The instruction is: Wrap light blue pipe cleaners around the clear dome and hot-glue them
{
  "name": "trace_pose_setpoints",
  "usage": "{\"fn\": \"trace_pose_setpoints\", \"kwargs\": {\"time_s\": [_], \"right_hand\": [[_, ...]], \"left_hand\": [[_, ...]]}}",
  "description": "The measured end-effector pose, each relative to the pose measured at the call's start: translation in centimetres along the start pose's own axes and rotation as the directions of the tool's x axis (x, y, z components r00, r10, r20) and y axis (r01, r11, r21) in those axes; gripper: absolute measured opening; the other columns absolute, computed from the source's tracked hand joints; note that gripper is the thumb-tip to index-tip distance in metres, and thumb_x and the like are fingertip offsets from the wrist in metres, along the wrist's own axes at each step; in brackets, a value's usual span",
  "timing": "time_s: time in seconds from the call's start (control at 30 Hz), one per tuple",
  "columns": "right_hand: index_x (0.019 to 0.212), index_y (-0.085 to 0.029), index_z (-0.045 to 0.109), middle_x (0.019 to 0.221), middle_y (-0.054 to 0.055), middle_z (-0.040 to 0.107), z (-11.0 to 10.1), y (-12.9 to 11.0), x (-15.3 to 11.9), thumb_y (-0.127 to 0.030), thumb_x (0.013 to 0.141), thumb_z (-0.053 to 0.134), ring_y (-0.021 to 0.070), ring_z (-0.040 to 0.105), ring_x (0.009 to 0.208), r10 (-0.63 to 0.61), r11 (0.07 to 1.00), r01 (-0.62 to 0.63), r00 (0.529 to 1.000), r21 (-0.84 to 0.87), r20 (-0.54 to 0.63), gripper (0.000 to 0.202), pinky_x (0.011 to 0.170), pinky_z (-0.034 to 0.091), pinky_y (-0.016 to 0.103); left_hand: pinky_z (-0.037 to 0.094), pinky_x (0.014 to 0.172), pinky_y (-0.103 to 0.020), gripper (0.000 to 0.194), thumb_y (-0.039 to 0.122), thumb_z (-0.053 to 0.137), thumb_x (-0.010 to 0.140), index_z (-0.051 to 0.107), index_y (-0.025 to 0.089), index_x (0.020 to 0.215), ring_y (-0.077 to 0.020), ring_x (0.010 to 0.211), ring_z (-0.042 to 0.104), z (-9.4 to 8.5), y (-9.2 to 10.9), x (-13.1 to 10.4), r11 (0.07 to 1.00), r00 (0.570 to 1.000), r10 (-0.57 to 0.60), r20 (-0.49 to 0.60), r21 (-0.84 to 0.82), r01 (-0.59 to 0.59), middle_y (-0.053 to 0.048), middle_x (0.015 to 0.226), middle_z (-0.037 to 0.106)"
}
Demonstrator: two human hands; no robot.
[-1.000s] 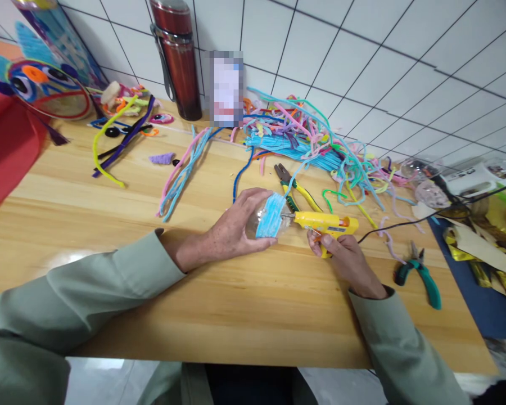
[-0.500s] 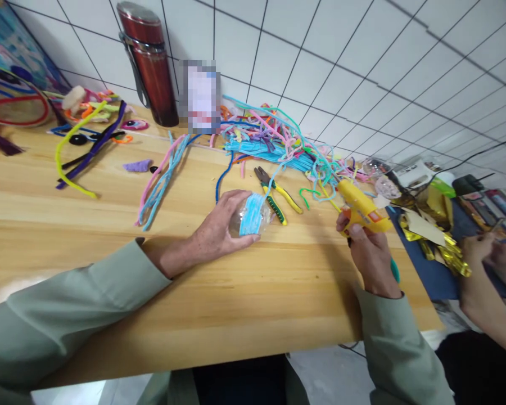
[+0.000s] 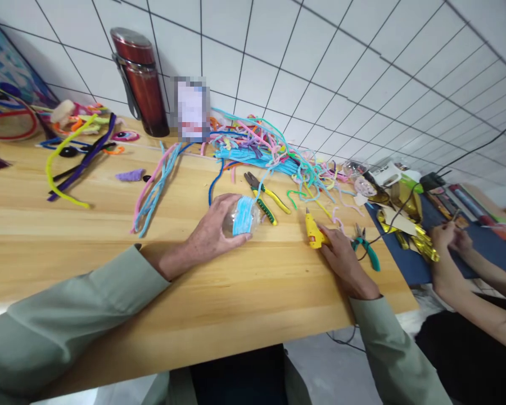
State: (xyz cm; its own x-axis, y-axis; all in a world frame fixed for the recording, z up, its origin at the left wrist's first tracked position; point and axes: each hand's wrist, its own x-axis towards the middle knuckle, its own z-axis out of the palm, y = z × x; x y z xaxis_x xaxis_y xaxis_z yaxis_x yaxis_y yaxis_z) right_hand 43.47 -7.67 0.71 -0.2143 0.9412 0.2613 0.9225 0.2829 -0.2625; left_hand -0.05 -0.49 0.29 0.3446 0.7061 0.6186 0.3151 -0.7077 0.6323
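Note:
My left hand is closed round a clear plastic ball that has a band of light-blue pipe cleaner round its middle. One strand runs up from the band toward the pile behind. In my right hand is a yellow hot glue gun, low over the tabletop, its nozzle pointing away from me; my fingers partly cover its handle. Yellow-and-green pliers lie open just beyond the ball. Teal-handled pliers rest right of my right hand.
Tangled pipe cleaners are heaped along the tiled wall. A red thermos and a blurred-out upright panel stand left of them. Pink and blue pipe cleaners lie at left. At right, another person's hands work near gold foil.
My right hand has brought the glue gun left and lower, its nozzle turned away from me, uncovering the teal pliers. My left hand keeps its hold on the ball. The view has shifted slightly.

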Motion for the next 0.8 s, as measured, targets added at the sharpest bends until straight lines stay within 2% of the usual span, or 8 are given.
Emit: {"fn": "trace_pose_setpoints", "kwargs": {"time_s": [0.13, 0.23, 0.3, 0.37, 0.47, 0.6, 0.7, 0.8], "right_hand": [[0.142, -0.022, 0.072, 0.134, 0.02, 0.079, -1.3, -1.1, 0.5, -0.024, 0.092, 0.06, 0.0403, 0.074, 0.122, -0.012, 0.999, 0.011, 0.999, -0.051, -0.031, 0.052, 0.107, 0.059, 0.063], [0.13, -0.023, 0.078, 0.129, 0.018, 0.081, -2.8, -3.2, 1.0, -0.026, 0.095, 0.06, 0.0384, 0.076, 0.12, 0.045, 0.999, -0.045, 0.99, 0.001, -0.132, 0.039, 0.107, 0.059, 0.061], [0.123, -0.026, 0.078, 0.109, 0.01, 0.085, -3.4, -5.7, 1.9, -0.028, 0.103, 0.054, 0.029, 0.079, 0.098, 0.14, 0.979, -0.113, 0.977, 0.17, -0.158, 0.032, 0.095, 0.063, 0.049], [0.114, -0.028, 0.079, 0.095, 0.004, 0.082, -3.3, -8.8, 3.4, -0.029, 0.103, 0.054, 0.0212, 0.073, 0.072, 0.168, 0.936, -0.123, 0.98, 0.329, -0.111, 0.027, 0.076, 0.061, 0.038], [0.11, -0.028, 0.081, 0.091, 0.002, 0.082, -1.9, -13.4, 7.0, -0.029, 0.102, 0.055, 0.0172, 0.066, 0.064, 0.145, 0.912, -0.113, 0.988, 0.394, -0.052, 0.027, 0.069, 0.054, 0.032], [0.102, -0.025, 0.081, 0.094, 0.006, 0.084, 0.0, -17.0, 13.0, -0.035, 0.1, 0.064, 0.0234, 0.075, 0.085, 0.206, 0.958, -0.211, 0.977, 0.194, 0.047, 0.02, 0.079, 0.052, 0.033], [0.101, -0.022, 0.082, 0.108, 0.012, 0.086, 0.8, -18.0, 16.8, -0.04, 0.103, 0.062, 0.0293, 0.077, 0.106, 0.337, 0.941, -0.332, 0.937, -0.06, 0.097, 0.027, 0.084, 0.051, 0.035], [0.104, -0.02, 0.083, 0.118, 0.017, 0.085, 2.0, -18.4, 19.0, -0.046, 0.105, 0.06, 0.0337, 0.077, 0.116, 0.386, 0.918, -0.361, 0.909, -0.166, 0.156, 0.034, 0.09, 0.052, 0.038]], "left_hand": [[0.056, 0.123, -0.057, 0.08, 0.042, 0.086, 0.09, 0.045, 0.025, 0.157, -0.0341, 0.145, 0.061, 0.2, -0.1, 0.0, 0.995, 0.989, -0.097, -0.111, -0.048, 0.092, -0.015, 0.153, 0.059], [0.057, 0.122, -0.054, 0.084, 0.047, 0.086, 0.091, 0.042, 0.025, 0.159, -0.033, 0.146, 0.06, 0.4, -0.4, 0.2, 0.964, 0.944, -0.253, -0.211, -0.139, 0.227, -0.015, 0.154, 0.055], [0.058, 0.12, -0.054, 0.085, 0.051, 0.086, 0.091, 0.042, 0.025, 0.159, -0.0329, 0.147, 0.059, 0.4, -0.7, 0.3, 0.938, 0.915, -0.326, -0.237, -0.198, 0.283, -0.016, 0.155, 0.054], [0.061, 0.117, -0.052, 0.086, 0.052, 0.086, 0.09, 0.041, 0.025, 0.159, -0.0325, 0.147, 0.059, 0.5, -1.0, 0.4, 0.924, 0.902, -0.357, -0.243, -0.235, 0.302, -0.016, 0.154, 0.054], [0.061, 0.116, -0.051, 0.086, 0.052, 0.087, 0.09, 0.041, 0.026, 0.158, -0.0313, 0.145, 0.06, 0.6, -1.2, 0.4, 0.917, 0.899, -0.364, -0.243, -0.262, 0.3, -0.015, 0.153, 0.055], [0.059, 0.119, -0.053, 0.085, 0.051, 0.087, 0.09, 0.043, 0.026, 0.158, -0.0308, 0.145, 0.06, 0.7, -1.2, 0.3, 0.919, 0.897, -0.363, -0.254, -0.256, 0.299, -0.015, 0.156, 0.054], [0.056, 0.122, -0.053, 0.085, 0.047, 0.087, 0.089, 0.043, 0.024, 0.158, -0.0309, 0.145, 0.061, 0.8, -1.3, 0.3, 0.939, 0.914, -0.318, -0.252, -0.217, 0.267, -0.015, 0.156, 0.055], [0.054, 0.125, -0.053, 0.083, 0.043, 0.086, 0.089, 0.043, 0.024, 0.158, -0.0311, 0.146, 0.06, 0.9, -1.3, 0.3, 0.965, 0.939, -0.247, -0.241, -0.147, 0.216, -0.014, 0.154, 0.055]]}}
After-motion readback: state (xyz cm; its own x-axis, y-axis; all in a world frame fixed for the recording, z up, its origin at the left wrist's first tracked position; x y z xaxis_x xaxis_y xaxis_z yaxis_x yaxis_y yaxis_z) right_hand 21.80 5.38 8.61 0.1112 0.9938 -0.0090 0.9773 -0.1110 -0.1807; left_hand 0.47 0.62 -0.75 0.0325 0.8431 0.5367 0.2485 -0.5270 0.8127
